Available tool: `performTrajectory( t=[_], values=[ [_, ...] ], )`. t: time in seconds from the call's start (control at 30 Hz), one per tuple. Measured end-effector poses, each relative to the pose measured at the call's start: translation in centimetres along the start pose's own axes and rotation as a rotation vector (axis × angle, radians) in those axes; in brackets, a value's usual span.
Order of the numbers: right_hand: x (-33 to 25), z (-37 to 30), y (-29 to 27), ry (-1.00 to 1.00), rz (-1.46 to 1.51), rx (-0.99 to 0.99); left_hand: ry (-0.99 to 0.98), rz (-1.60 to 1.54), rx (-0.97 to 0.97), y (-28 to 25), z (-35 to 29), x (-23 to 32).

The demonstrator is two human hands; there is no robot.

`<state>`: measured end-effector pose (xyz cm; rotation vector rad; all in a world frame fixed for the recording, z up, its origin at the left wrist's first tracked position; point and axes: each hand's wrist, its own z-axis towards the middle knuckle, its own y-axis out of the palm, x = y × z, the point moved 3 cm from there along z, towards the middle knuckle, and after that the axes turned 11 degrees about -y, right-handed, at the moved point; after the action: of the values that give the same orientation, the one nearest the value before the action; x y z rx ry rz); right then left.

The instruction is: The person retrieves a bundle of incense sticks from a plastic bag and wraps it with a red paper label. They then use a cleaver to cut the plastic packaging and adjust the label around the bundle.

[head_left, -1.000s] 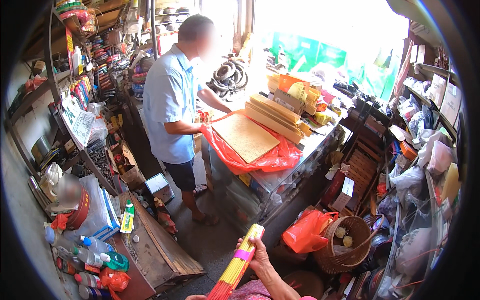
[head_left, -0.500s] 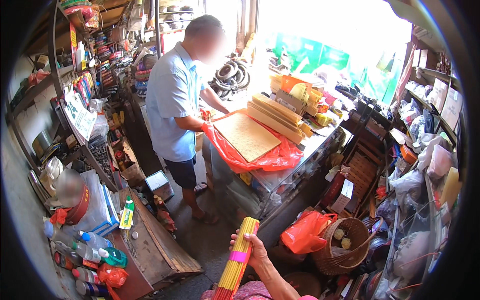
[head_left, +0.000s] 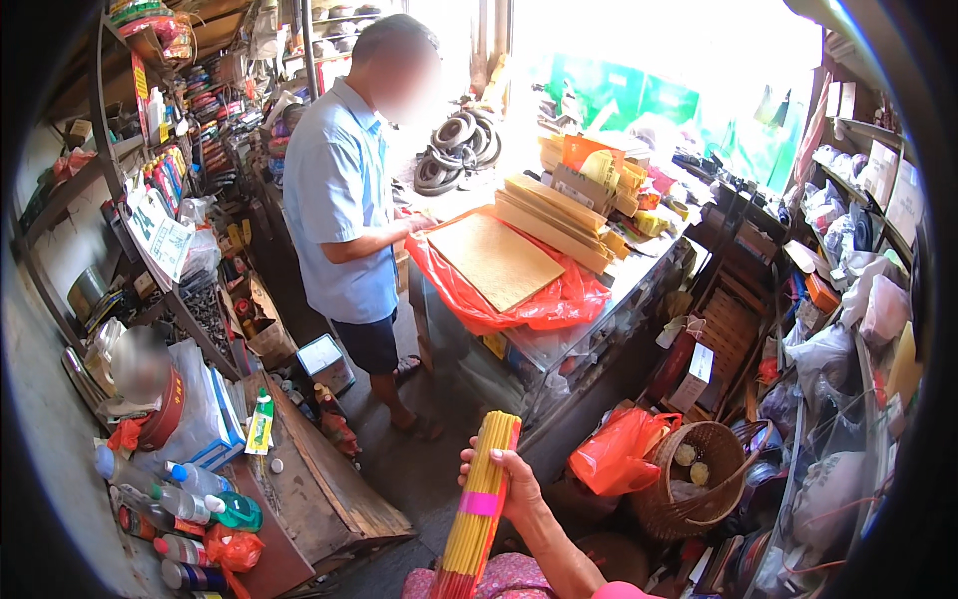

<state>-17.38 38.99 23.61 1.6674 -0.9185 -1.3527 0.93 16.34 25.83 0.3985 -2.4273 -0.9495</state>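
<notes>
A thick bundle of yellow incense sticks (head_left: 469,529), with red lower ends and a pink band round its middle, is held by my right hand (head_left: 514,484). The thumb lies over the front and the fingers curl round behind. The bundle stands tilted in front of my pink patterned clothing. My left hand does not show. Across from me a person in a light blue shirt (head_left: 339,190) stands at a glass counter (head_left: 439,319). The person's hands are near a flat yellow stack of paper (head_left: 494,260) lying on a red plastic bag (head_left: 559,309).
A wicker basket (head_left: 689,514) and a red bag (head_left: 619,454) stand right of my hand. A wooden chest (head_left: 329,479) is at left, with bottles (head_left: 195,479) beside it. Crowded shelves line both sides. More yellow paper stacks (head_left: 554,230) lie on the counter.
The person at the counter has straightened and drawn the arms in toward the body. The view has shifted slightly. My right hand keeps its hold on the incense sticks.
</notes>
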Motion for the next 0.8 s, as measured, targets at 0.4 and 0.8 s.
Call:
performTrajectory(
  t=[0.4, 0.8],
  values=[
    [-1.3, -0.3, 2.5, -0.052, -0.058, -0.063, -0.083, 0.142, -0.018, 0.4, 0.5, -0.4],
    [-2.0, -1.7, 7.3, -0.086, -0.226, -0.185, -0.217, 0.360, 0.099, -0.6, -0.5, -3.9]
  ],
)
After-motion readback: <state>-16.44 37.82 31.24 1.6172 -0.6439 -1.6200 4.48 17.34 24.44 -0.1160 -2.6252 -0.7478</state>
